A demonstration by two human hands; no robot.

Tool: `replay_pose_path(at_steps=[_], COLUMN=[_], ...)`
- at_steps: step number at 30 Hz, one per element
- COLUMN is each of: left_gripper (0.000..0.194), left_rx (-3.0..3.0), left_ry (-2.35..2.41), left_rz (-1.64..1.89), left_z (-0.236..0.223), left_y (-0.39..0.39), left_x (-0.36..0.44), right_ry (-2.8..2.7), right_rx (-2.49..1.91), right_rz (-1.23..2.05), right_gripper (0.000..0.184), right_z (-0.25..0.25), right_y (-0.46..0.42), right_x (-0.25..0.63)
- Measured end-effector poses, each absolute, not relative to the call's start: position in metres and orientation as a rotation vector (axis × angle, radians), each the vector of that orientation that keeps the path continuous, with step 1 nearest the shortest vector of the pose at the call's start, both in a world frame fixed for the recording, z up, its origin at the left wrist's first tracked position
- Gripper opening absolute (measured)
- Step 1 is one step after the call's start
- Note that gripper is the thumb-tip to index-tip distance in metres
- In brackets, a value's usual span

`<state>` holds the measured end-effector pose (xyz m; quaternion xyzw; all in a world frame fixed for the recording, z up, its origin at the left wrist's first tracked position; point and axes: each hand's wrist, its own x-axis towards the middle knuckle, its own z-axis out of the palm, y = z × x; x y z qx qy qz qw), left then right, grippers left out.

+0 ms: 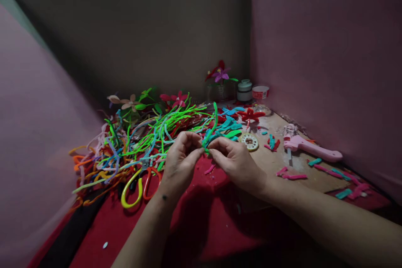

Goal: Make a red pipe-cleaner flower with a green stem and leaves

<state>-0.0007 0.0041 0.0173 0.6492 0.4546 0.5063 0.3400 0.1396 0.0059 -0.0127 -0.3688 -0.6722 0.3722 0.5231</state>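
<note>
Both hands meet over the middle of the red cloth, pinching a green pipe cleaner (215, 117) whose free end sticks up above the fingers. My left hand (184, 159) has thumb and forefinger closed on it from the left. From the right, my right hand (234, 159) pinches close to the same spot; a short green bit shows between the fingertips. Teal pipe cleaner pieces (229, 124) lie just behind the hands. Beside the left wrist rest scissors with one yellow handle (132, 190) and one red.
A tangled heap of coloured pipe cleaners (176, 119) fills the left. On a brown board (301, 180) at right lie a pink glue gun (314, 148), a round dial-like disc (249, 142) and fuzzy scraps. Behind stand pipe cleaner flowers (220, 74), a lidded jar (244, 91) and a cup (260, 92).
</note>
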Motion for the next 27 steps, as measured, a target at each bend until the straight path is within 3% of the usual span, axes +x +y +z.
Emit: replay_pose_path(at_steps=[6, 10, 14, 21, 27], left_gripper=[0.019, 0.019, 0.02, 0.023, 0.021], left_rx=[1.641, 1.634, 1.61, 1.538, 1.529], left_ry=[1.175, 1.117, 1.144, 1.129, 1.156], left_rz=[1.175, 1.126, 1.144, 1.242, 1.288], left_z=[0.024, 0.022, 0.021, 0.019, 0.016], left_y=[0.005, 0.004, 0.005, 0.009, 0.012], left_x=[-0.005, -0.005, -0.005, -0.006, -0.006], right_ry=[-1.827, -1.972, -1.97, -1.655, -1.483], right_rx=[-0.826, -0.858, -0.902, -0.976, -1.014], right_rz=[0.102, -0.087, 0.151, 1.169, 1.344], right_gripper=[0.026, 0.019, 0.013, 0.012, 0.01], right_z=[-0.011, -0.004, -0.004, -0.002, 0.0], right_y=[0.007, 0.009, 0.012, 0.017, 0.017], right_x=[0.147, 0.151, 0.151, 0.15, 0.147])
